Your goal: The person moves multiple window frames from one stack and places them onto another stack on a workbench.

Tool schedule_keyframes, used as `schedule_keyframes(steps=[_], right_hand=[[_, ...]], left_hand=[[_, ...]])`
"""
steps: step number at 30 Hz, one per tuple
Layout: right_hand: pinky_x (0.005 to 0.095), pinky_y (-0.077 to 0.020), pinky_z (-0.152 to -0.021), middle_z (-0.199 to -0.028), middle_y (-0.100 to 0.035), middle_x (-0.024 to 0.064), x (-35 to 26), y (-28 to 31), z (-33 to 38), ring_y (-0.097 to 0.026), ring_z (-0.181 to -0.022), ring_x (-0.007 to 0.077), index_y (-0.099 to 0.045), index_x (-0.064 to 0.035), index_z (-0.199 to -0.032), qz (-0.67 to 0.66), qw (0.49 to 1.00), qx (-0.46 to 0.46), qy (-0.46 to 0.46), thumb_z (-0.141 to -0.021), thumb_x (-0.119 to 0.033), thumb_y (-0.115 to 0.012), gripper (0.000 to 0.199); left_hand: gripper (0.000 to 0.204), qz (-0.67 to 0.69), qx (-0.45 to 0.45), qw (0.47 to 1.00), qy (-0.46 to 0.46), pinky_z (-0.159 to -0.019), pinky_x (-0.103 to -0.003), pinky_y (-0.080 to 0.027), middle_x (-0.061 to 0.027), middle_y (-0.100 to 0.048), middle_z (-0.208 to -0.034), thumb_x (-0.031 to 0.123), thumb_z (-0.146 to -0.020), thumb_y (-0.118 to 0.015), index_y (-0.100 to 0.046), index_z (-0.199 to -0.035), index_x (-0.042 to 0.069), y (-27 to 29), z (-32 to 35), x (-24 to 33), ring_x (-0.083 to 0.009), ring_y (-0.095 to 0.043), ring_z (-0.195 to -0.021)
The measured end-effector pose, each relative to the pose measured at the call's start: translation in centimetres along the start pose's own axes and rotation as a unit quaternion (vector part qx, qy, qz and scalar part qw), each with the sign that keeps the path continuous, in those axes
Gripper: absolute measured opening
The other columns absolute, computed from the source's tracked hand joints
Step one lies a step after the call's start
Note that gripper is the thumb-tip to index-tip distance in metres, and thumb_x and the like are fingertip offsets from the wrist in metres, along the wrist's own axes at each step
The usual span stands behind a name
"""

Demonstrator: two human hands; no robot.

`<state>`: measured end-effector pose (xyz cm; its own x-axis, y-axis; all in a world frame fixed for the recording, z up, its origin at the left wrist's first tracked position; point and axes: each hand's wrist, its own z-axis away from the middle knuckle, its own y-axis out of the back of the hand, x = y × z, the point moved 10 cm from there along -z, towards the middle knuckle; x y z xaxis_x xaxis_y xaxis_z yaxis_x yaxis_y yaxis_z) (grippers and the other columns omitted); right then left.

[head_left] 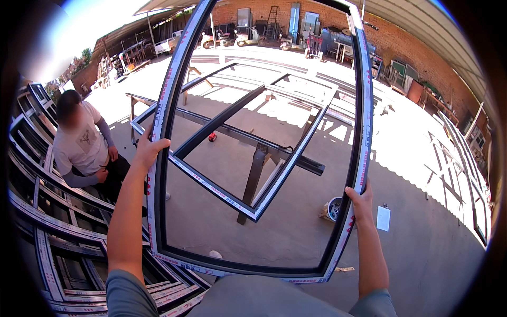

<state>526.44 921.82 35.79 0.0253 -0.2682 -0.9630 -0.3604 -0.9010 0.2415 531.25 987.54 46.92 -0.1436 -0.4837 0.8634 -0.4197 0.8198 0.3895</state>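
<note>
Upright in front of me is a tall rectangular window frame (364, 121), black on its inner side and covered with printed white film on its outer face. My left hand (148, 149) grips its left side bar, the thumb lying over the film. Lower down on the right side bar, my right hand (361, 203) is closed round the edge, thumb on the face. Through the opening a larger frame with a crossbar (224, 119) shows, resting on a dark metal stand (253, 179). A small red tool (212, 137) is visible beyond the held frame.
Stacked film-covered frames (53, 259) lean at the left, beside a co-worker (84, 137) in a white T-shirt. A white bucket (334, 209) and a clipboard with paper (384, 218) are on the floor at right. More frames (465, 174) stand along the far right. Scooters (247, 38) are parked behind.
</note>
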Motion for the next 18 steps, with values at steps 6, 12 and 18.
schedule_keyframes(steps=[6,12,18], right_hand=[[0.0337,-0.0508,-0.089,-0.111,-0.061,0.0093,-0.4,-14.3,-2.3,-0.061,-0.099,0.0196,-0.042,-0.0021,-0.15,0.02,0.998,-0.022,-0.054,-0.076,-0.017,-0.072,0.081],[0.0341,-0.0508,-0.092,-0.113,-0.062,0.0094,2.2,-27.2,-5.8,-0.061,-0.101,0.0195,-0.043,-0.0016,-0.15,0.004,0.995,-0.014,-0.096,-0.073,-0.013,-0.076,0.085],[0.0349,-0.052,-0.093,-0.116,-0.065,0.0115,8.9,-37.5,-11.3,-0.064,-0.102,0.0221,-0.043,-0.0021,-0.152,0.005,0.993,-0.018,-0.117,-0.072,-0.012,-0.077,0.087]], left_hand=[[0.087,-0.03,-0.046,0.997,0.062,-0.077,-0.031,-0.054,-0.0144,-0.065,-0.107,0.035,-0.068,-0.078,-0.052,-0.145,0.004,2.8,-11.4,-11.3,-0.0225,-0.065,-0.089],[0.078,-0.019,-0.091,0.991,0.098,-0.087,-0.034,-0.053,-0.0127,-0.066,-0.11,0.021,-0.071,-0.076,-0.054,-0.144,0.005,5.1,-22.7,-20.3,-0.023,-0.064,-0.097],[0.078,-0.066,-0.133,0.984,0.101,-0.083,-0.035,-0.054,-0.013,-0.065,-0.105,0.019,-0.069,-0.076,-0.055,-0.142,0.004,3.7,-33.5,-29.4,-0.024,-0.065,-0.093]])
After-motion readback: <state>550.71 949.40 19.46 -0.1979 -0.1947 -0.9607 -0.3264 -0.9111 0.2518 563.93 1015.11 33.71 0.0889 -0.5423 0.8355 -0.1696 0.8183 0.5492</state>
